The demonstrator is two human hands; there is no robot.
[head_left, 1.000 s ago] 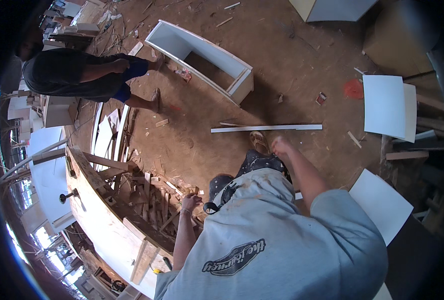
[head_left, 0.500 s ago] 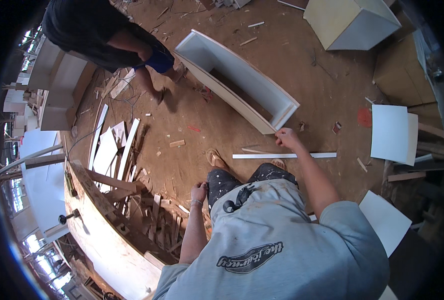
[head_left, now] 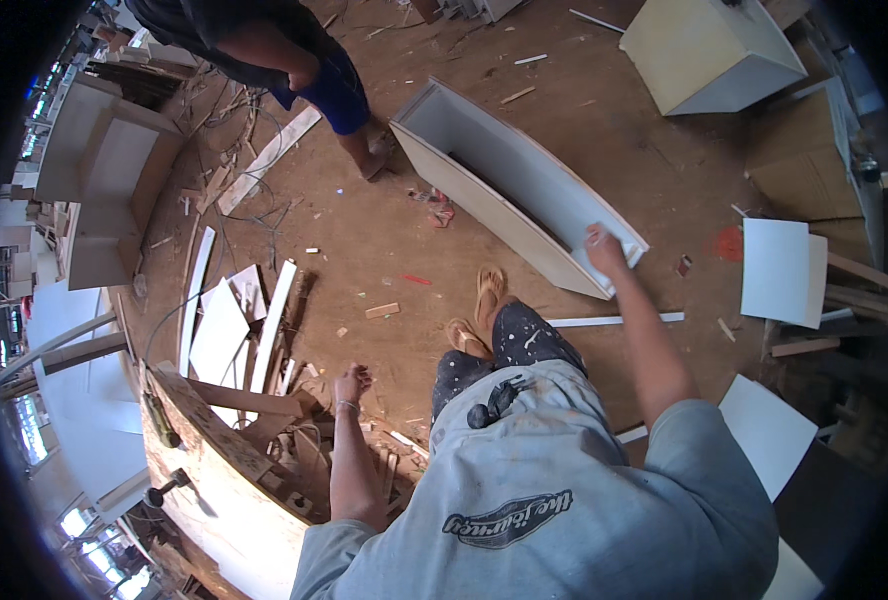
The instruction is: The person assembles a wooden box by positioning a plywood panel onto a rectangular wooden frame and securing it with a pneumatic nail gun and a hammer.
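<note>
A long, open-topped box cabinet point(head_left: 524, 172) with white inner walls lies on the dirt floor ahead of me. Over its near end is my right hand point(head_left: 604, 250), inside the opening, with the forearm crossing the end panel. Its fingers look curled; whatever they hold, if anything, cannot be made out. My left hand point(head_left: 353, 382) hangs at my left side with bent fingers apart and nothing in it. The nearest things to it are scrap wood pieces and the workbench point(head_left: 239, 510). A white strip point(head_left: 624, 321) lies by the cabinet's near end.
A person point(head_left: 349, 95) in dark clothes stands by the cabinet's far end. White boards and offcuts point(head_left: 226, 325) lie at left, with a cable beyond them. A cream box point(head_left: 699, 60) stands at far right; white panels point(head_left: 776, 270) lie nearer. A clamp point(head_left: 167, 487) sits on the bench.
My right hand has left the cabinet's near corner and is now over its opening. The cabinet's near end has shifted right. My left hand has moved left, its fingers loosening, and my feet have turned.
</note>
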